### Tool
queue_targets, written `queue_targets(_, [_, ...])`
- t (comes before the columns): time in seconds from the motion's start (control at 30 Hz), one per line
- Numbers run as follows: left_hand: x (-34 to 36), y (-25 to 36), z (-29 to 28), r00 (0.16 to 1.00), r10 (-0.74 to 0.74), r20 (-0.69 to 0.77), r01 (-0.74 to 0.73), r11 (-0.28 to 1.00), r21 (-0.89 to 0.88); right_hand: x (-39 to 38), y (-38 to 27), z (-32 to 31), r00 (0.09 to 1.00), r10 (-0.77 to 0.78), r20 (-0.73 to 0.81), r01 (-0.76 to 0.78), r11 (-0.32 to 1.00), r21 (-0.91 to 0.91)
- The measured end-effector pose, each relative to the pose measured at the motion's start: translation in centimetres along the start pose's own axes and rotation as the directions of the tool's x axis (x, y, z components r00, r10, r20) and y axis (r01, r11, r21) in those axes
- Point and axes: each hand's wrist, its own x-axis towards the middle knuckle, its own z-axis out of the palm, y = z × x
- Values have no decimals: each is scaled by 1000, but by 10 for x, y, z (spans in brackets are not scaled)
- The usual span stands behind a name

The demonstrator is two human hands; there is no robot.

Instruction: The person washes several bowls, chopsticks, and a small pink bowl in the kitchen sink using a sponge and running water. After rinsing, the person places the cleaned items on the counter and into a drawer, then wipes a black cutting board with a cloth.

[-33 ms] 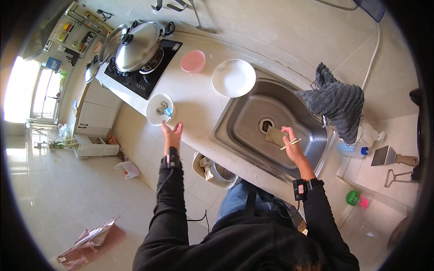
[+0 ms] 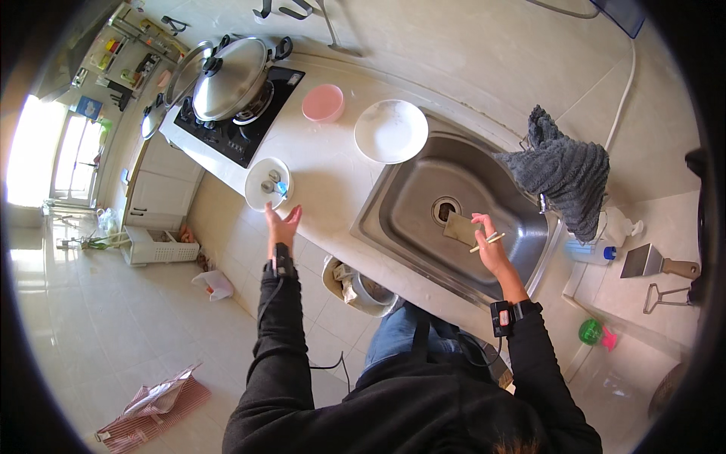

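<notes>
Shifted slightly leftward: the left hand (image 2: pixel 282 227), its thumb and fingers spread wide. Remotely, I record the steel sink (image 2: pixel 412 204) beneath the right hand (image 2: pixel 493 253). At the left fingertips sits the white bowl (image 2: pixel 255 181); I cannot confirm contact. Ahead-left of the right fingers is a flat tan piece (image 2: pixel 458 227), grip undetermined. Smallest: a pale stick (image 2: pixel 496 237), held across the right fingers.
</notes>
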Motion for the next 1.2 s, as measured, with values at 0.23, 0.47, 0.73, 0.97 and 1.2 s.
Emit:
queue_targets(0.23, [79, 26, -18, 914, -97, 393, 117, 993, -27, -5, -8, -5, 998, -38, -48, 41, 997, 59])
queue_targets(0.47, [-10, -40, 1, 880, -148, 451, 23, 963, 270, 13, -66, 8, 994, 102, -30, -100, 993, 67])
queue_targets(0.73, [-174, -169, 44, 733, -141, 666, -296, 815, 499, 37, -155, 61, 960, -239, -147, 188, 938, -293])
queue_targets(0.97, [-236, -217, 63, 582, -98, 808, -426, 809, 405, 47, -142, 51, 981, 109, -158, -173, 856, -487])
queue_targets(1.2, [-248, -197, 81, 488, 132, 863, -809, 440, 390, 19, -119, 1, 994, -19, -111, 6, 993, -118])
